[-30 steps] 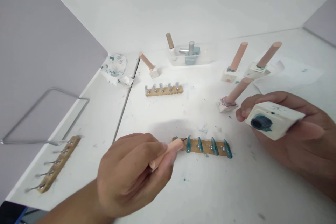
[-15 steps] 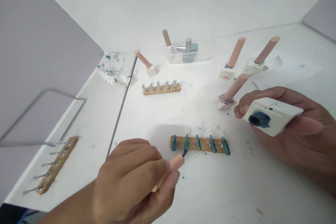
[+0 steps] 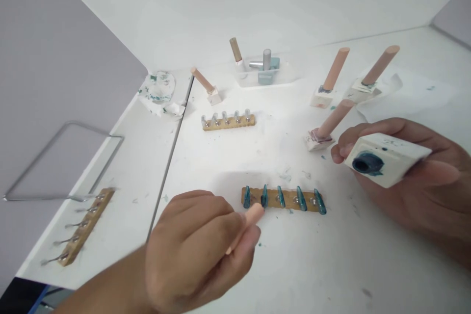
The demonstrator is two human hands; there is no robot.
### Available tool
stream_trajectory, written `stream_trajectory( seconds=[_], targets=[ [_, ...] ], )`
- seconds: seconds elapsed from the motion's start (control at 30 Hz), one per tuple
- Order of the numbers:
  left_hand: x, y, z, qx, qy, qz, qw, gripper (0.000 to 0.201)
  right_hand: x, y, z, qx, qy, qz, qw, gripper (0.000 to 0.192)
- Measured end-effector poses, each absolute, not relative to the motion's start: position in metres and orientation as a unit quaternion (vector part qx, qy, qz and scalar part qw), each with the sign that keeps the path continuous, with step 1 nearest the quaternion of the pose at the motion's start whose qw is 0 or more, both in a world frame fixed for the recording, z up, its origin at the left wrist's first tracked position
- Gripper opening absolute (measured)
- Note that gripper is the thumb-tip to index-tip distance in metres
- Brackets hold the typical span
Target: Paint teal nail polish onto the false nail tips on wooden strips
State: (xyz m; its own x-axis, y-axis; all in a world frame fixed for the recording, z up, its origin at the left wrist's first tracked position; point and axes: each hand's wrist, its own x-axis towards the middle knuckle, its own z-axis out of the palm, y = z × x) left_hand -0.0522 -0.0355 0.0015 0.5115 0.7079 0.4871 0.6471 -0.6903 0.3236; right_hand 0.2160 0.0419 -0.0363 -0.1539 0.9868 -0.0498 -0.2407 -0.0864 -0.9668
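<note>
My left hand (image 3: 202, 250) is closed around the peach cap of a nail polish brush (image 3: 253, 214). The brush tip meets the second teal false nail (image 3: 264, 195) from the left. Several teal nails stand in a row on a wooden display strip (image 3: 272, 199) in front of me. In my right hand (image 3: 408, 176) is an uncapped white nail polish bottle (image 3: 390, 159), tilted so that its dark, polish-smeared mouth faces me. The bristles are mostly hidden by the cap and the nail.
Behind is a strip of clear nails (image 3: 228, 122); another strip (image 3: 86, 228) with thin metal stems lies left. Peach-capped bottles (image 3: 320, 138) stand at right, one more (image 3: 213, 95) at back left. A clear tray (image 3: 283, 78) holds bottles. Stained tissue (image 3: 162, 91) lies in the corner.
My left hand has moved slightly right and up, carrying the brush from the lower end of the second nail farther onto it. The right hand still holds the bottle; the view has shifted a little.
</note>
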Motion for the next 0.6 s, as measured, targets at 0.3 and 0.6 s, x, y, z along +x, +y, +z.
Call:
stream_trajectory(
  seconds=[0.3, 0.6],
  targets=[
    [-0.057, -0.042, 0.01, 0.879, 0.406, 0.242, 0.067, 0.012, 0.219, 0.043, -0.039, -0.42, -0.451, 0.604, 0.506, 0.052],
    [-0.069, -0.043, 0.012, 0.842, 0.464, 0.273, -0.028, 0.025, 0.217, 0.044, -0.037, -0.407, -0.462, 0.602, 0.507, 0.054]
  ],
)
